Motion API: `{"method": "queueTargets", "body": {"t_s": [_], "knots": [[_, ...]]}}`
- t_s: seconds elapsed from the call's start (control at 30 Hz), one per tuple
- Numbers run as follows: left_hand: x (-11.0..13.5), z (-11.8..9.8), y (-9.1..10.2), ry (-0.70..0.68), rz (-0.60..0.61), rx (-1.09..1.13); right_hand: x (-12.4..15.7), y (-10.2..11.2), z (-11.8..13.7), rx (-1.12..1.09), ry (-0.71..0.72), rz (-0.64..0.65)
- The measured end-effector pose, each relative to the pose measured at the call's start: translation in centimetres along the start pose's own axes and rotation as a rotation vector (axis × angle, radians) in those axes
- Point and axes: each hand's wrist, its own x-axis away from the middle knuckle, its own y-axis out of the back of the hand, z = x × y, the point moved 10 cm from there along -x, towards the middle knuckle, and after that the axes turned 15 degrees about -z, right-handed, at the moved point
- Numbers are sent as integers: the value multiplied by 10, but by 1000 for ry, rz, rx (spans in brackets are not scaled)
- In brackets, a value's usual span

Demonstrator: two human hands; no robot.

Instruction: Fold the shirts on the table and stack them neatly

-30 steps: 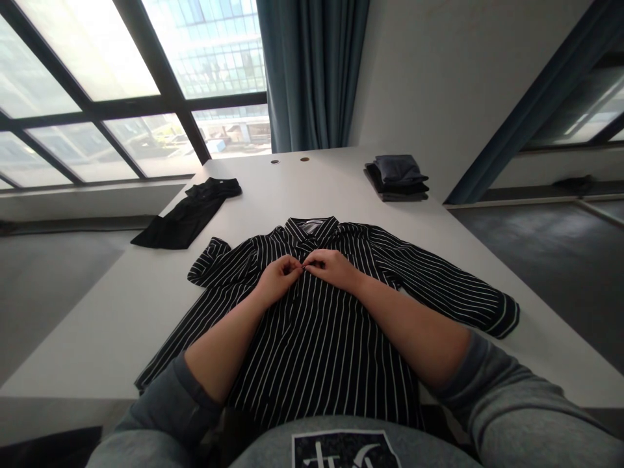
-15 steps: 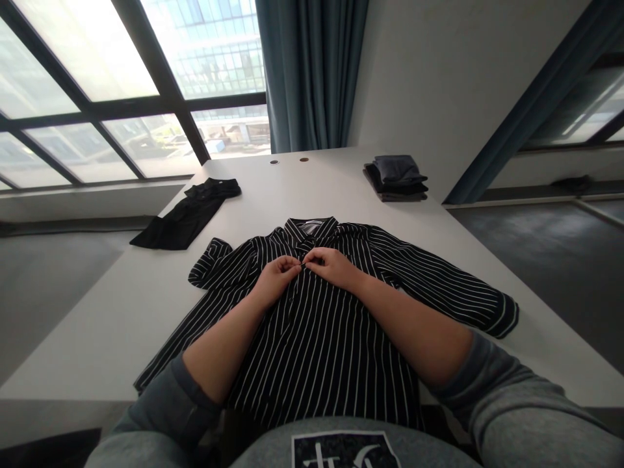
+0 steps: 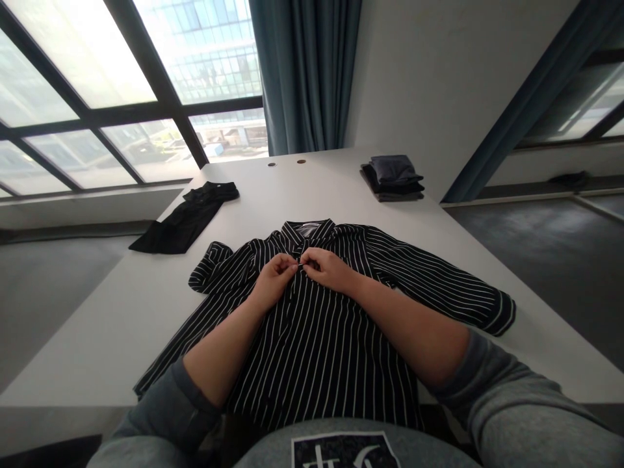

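Observation:
A black shirt with white stripes (image 3: 336,351) lies front up on the white table, its collar pointing away from me. Both hands meet at its front placket, a little below the collar. My left hand (image 3: 275,278) pinches the placket edge between thumb and forefinger. Close beside it, my right hand (image 3: 327,268) pinches the same spot from the other side. Whatever button lies between the fingertips is too small and covered to make out. One sleeve stretches out to the right; the other is bent at the upper left, with its lower part folded back.
On the white table (image 3: 88,351), a black garment (image 3: 182,221) hangs partly over the left edge. A stack of folded dark clothes (image 3: 392,177) sits at the far right. Two round holes are near the far edge, before a blue curtain (image 3: 305,78) and a window.
Both hands stay at the same place on the placket, with only slight finger movement. The camera view has shifted a little; the shirt lies as before.

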Motion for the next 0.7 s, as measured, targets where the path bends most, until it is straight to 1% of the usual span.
{"method": "queueTargets", "body": {"t_s": [0.1,0.27,0.47,0.57,0.7], "knots": [[0,-2,-1,-16,12,2,1,0,-1,-3,-18,21],[-2,-3,2,-41,12,-65,1,2,-2,33,-42,-13],[-4,5,2,-7,27,-115,0,5,10,78,47,-80],[-4,5,2,-8,37,-138,1,6,8,71,38,-82],[-2,-2,1,-45,52,-218,1,6,6,94,30,-84]]}}
